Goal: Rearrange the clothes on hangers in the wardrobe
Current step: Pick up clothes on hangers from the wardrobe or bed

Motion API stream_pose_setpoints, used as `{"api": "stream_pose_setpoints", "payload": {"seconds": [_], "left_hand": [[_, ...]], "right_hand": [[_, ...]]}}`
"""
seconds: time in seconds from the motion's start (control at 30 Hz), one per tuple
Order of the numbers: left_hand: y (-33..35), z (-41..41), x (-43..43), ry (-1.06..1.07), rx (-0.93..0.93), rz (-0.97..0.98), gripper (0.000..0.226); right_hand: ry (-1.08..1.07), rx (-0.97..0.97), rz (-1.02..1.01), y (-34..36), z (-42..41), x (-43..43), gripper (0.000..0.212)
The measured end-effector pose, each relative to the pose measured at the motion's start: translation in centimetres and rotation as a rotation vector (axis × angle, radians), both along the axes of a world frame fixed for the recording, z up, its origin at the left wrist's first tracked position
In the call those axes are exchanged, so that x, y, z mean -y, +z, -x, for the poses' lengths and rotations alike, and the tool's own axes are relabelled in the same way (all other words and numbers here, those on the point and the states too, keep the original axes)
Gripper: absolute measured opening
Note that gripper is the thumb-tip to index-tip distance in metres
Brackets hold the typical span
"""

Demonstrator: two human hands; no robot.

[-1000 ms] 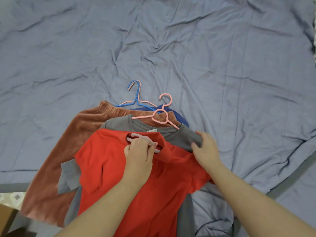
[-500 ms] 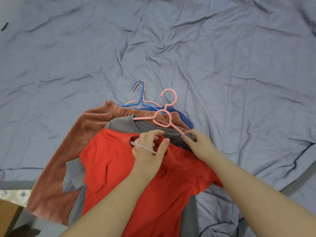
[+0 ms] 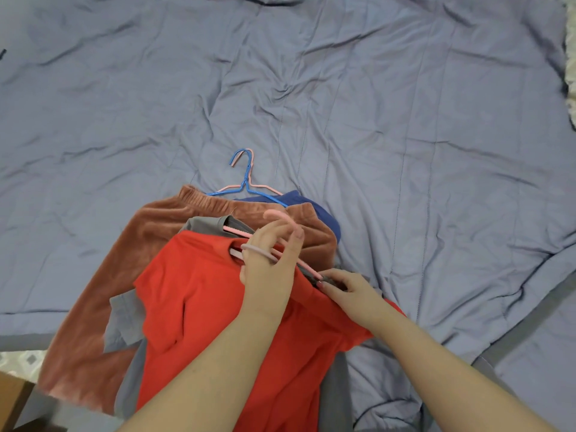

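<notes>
A red shirt [image 3: 199, 307] lies on top of a pile at the bed's near edge, over a grey shirt [image 3: 205, 225], a brown velvet garment [image 3: 124, 260] and a dark blue garment [image 3: 314, 207]. My left hand [image 3: 268, 269] grips the hooks of the grey hanger [image 3: 258, 251] and the pink hanger [image 3: 280, 216] at the collars. My right hand [image 3: 346, 291] pinches the grey shirt's shoulder at the end of the pink hanger's arm. A blue hanger [image 3: 246, 179] with a pink one under it lies behind the pile.
The blue-grey bedsheet [image 3: 389, 120] spreads wide and wrinkled beyond the pile. A wooden corner [image 3: 12, 397] and patterned floor show at the bottom left, off the bed's edge.
My left hand moved up and gathered the pink hanger's hook together with the grey one. My right hand slid down along the pink hanger's arm to the grey shirt's shoulder.
</notes>
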State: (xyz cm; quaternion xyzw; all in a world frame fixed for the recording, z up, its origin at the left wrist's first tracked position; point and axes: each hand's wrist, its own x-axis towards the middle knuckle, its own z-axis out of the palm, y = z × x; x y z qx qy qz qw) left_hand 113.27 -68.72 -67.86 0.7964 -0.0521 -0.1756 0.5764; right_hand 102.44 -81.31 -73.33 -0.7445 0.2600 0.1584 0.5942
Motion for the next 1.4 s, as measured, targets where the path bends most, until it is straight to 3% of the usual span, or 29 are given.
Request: {"api": "stream_pose_setpoints", "payload": {"seconds": [0.2,0.33,0.47,0.57,0.67,0.77,0.87,0.93,1.03,1.13,1.23,1.33,1.4], "left_hand": [[0.7,0.5,-0.3,0.092,-0.179,0.176,0.026],[0.4,0.6,-0.5,0.081,-0.190,0.127,0.028],[1.0,0.2,-0.5,0.019,-0.177,0.080,0.041],[1.8,0.1,-1.0,0.035,-0.251,0.099,0.031],[1.2,0.7,-2.2,0.054,-0.131,0.076,0.014],[0.1,2.5,-4.2,0.208,-0.063,0.013,0.024],[-0.2,4.6,-4.8,0.410,-0.251,-0.034,0.021],[-0.3,5.7,-4.7,0.406,-0.407,-0.005,0.026],[-0.5,6.6,-4.9,0.273,-0.236,-0.285,0.036],[0.5,7.5,-5.0,0.458,-0.179,-0.468,0.040],[0.5,8.7,-5.8,0.630,-0.288,-0.234,0.052],[0.1,10.1,-8.1,0.567,-0.356,-0.027,0.018],[0.2,11.1,-10.0,0.540,-0.338,0.028,0.015]], "right_hand": [[-0.037,-0.035,-0.017,0.1,0.7,-0.9,0.017],[0.080,-0.042,0.039,0.8,1.5,-1.6,0.030],[0.091,-0.058,-0.028,0.8,1.6,-2.7,0.031],[0.081,-0.023,-0.108,1.6,1.4,-3.7,0.030],[0.089,-0.005,-0.156,2.1,1.4,-4.1,0.026],[0.056,-0.018,-0.210,2.3,1.6,-3.9,0.026],[0.044,-0.038,-0.253,2.9,1.5,-3.8,0.020],[0.071,-0.021,-0.252,3.5,1.4,-4.1,0.014],[0.084,-0.013,-0.299,4.3,1.4,-4.9,0.019],[0.070,-0.025,-0.379,4.9,1.8,-6.0,0.020],[0.037,-0.065,-0.490,5.2,2.2,-7.3,0.025],[0.008,-0.109,-0.574,5.4,2.8,-9.0,0.025],[0.033,-0.097,-0.557,5.8,3.3,-10.2,0.027]]}}
